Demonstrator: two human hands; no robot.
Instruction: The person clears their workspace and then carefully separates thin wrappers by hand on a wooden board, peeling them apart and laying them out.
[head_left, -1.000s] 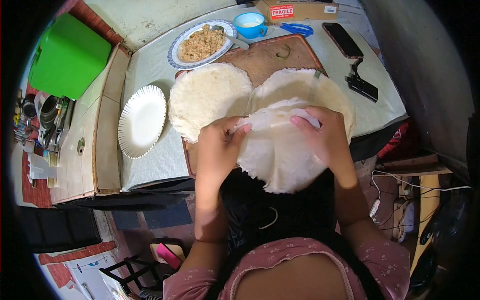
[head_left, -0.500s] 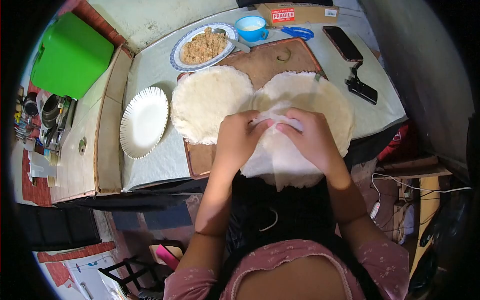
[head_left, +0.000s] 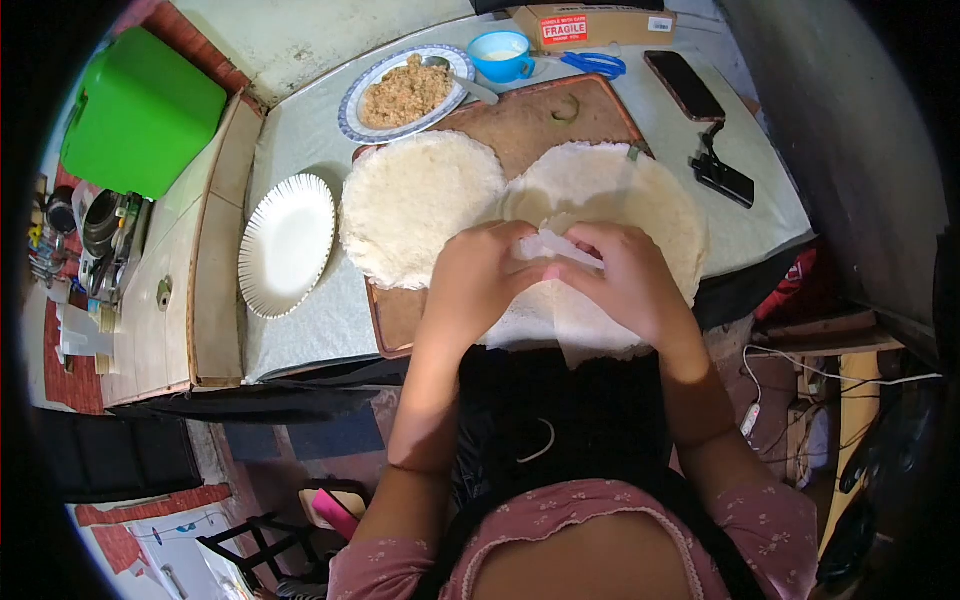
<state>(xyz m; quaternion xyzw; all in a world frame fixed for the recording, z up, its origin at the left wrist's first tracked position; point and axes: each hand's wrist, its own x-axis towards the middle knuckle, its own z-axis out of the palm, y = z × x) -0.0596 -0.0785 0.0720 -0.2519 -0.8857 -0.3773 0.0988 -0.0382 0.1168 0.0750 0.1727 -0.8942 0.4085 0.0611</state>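
A thin, translucent spring roll wrapper (head_left: 590, 325) hangs from my two hands, which are close together over the right stack. My left hand (head_left: 478, 262) pinches its upper edge with thumb and fingers, and my right hand (head_left: 625, 270) does the same just beside it. Between the hands the edge is bunched up, and its lower part droops past the board's near edge. Under and behind my hands lies a stack of round wrappers (head_left: 655, 195). Another round pile of wrappers (head_left: 420, 200) sits to the left on the brown board (head_left: 500, 125).
An oval plate (head_left: 350, 108) of minced filling with a spoon (head_left: 478, 90) stands at the back. Nearby are a blue cup (head_left: 505, 68), blue scissors (head_left: 598, 66), a phone (head_left: 685, 85) and a cardboard box (head_left: 620, 22). A white paper plate (head_left: 287, 245) lies at left.
The pinched edge of the wrapper is gathered higher between my hands, and its hanging lower edge has risen slightly. My fingers have curled further around it; other things stay in place.
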